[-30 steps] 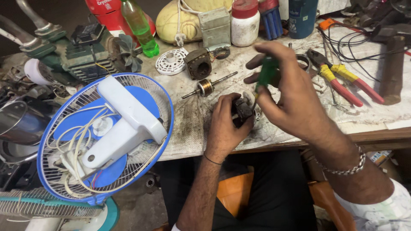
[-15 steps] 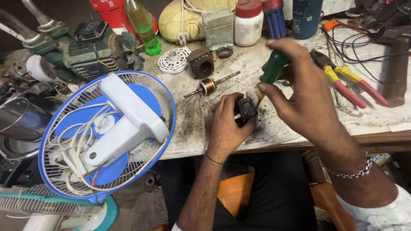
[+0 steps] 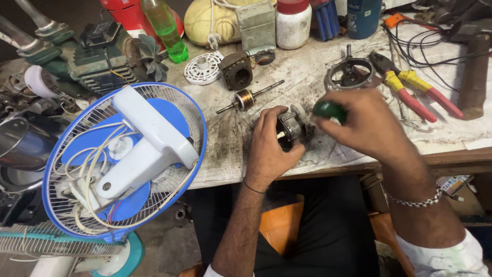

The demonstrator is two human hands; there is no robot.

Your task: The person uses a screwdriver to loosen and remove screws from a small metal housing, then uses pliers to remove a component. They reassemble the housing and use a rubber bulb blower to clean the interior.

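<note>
Head view: left hand grips a small motor on the tabletop; right hand clasps a green-handled screwdriver (tip hidden).

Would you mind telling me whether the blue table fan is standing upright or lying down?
Lying down. The blue table fan rests on its grille, with its white stand on top facing the camera and its loose white cord coiled over the guard.
</note>
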